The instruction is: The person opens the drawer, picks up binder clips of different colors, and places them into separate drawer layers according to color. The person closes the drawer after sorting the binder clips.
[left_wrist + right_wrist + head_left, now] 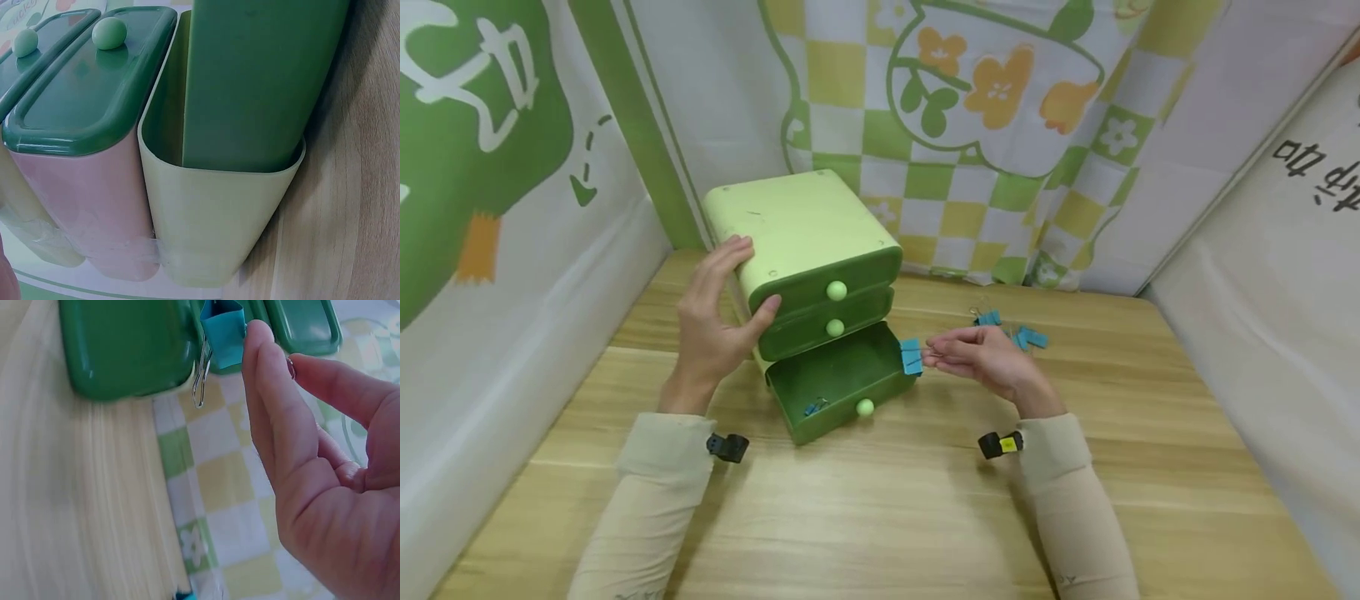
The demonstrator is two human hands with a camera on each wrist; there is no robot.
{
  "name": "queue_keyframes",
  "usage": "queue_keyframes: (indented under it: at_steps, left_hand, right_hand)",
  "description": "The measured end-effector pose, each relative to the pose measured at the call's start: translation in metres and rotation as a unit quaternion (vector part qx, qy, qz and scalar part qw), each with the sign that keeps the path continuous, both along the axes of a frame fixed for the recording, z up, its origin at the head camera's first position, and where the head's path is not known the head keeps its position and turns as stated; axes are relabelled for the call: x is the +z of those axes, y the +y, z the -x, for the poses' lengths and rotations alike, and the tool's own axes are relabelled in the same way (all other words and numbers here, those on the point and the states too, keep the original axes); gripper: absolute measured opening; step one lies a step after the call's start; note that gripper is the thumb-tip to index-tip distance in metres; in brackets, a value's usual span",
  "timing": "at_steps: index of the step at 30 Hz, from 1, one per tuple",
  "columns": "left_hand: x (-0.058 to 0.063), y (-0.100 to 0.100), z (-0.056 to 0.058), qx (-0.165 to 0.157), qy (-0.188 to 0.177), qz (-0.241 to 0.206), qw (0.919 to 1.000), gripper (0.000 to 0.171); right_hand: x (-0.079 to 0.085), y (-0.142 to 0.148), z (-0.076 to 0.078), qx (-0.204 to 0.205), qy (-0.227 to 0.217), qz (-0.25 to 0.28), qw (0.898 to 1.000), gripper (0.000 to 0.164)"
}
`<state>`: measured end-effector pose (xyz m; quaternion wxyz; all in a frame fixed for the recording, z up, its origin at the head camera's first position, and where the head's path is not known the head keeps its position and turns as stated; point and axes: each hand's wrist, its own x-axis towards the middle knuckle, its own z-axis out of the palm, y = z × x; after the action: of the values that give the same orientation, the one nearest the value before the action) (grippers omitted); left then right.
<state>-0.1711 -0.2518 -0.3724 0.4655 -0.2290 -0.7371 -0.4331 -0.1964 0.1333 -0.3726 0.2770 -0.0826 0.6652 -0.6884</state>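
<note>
My right hand [981, 358] pinches a large blue binder clip [912, 357] by a wire handle. The clip hangs at the right rim of the pulled-out bottom drawer [842, 367]; whether it touches the rim I cannot tell. In the right wrist view the clip [224, 334] shows its blue body and a loose wire handle [201, 381]. Inside the drawer lies a small blue binder clip [816, 407] near the front left. My left hand [715, 312] rests spread on the light-green drawer cabinet [812, 212], fingers on its upper left edge, thumb against the front corner.
Several blue binder clips [1030, 337] lie on the wooden table [880, 508] to the right, behind my right hand. The top drawer [797, 292] and middle drawer [797, 337] are closed. A patterned curtain [880, 125] hangs behind the cabinet.
</note>
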Motion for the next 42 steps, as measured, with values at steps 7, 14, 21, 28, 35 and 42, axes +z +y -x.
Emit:
queue_keyframes:
  at_steps: [7,14,21,28,35,42]
  left_hand:
    - [-0.002,0.002,0.000,0.000,-0.002,0.002,1.0000,0.064]
    - [-0.001,0.001,-0.003,-0.004,-0.011,0.005,0.9999,0.063]
    - [0.001,0.000,-0.003,-0.002,-0.008,0.006,0.9999,0.063]
    - [0.003,-0.001,-0.005,0.001,-0.007,0.008,0.9999,0.062]
    - [0.002,-0.001,-0.005,0.004,-0.008,0.010,0.9999,0.062]
    - [0.001,-0.002,-0.005,0.010,-0.006,0.012,0.9999,0.063]
  right_hand:
    - [0.008,-0.031,0.002,0.031,0.015,-0.022,0.999,0.039]
    - [0.012,-0.065,0.003,0.050,0.015,-0.057,0.997,0.030]
    - [0.009,-0.093,0.004,0.072,0.042,-0.114,0.990,0.025]
    - [0.008,-0.116,0.002,0.090,0.074,-0.170,0.979,0.023]
    - [0.007,-0.136,-0.001,0.120,0.101,-0.207,0.966,0.021]
    - [0.009,-0.143,-0.004,0.118,0.134,-0.234,0.956,0.019]
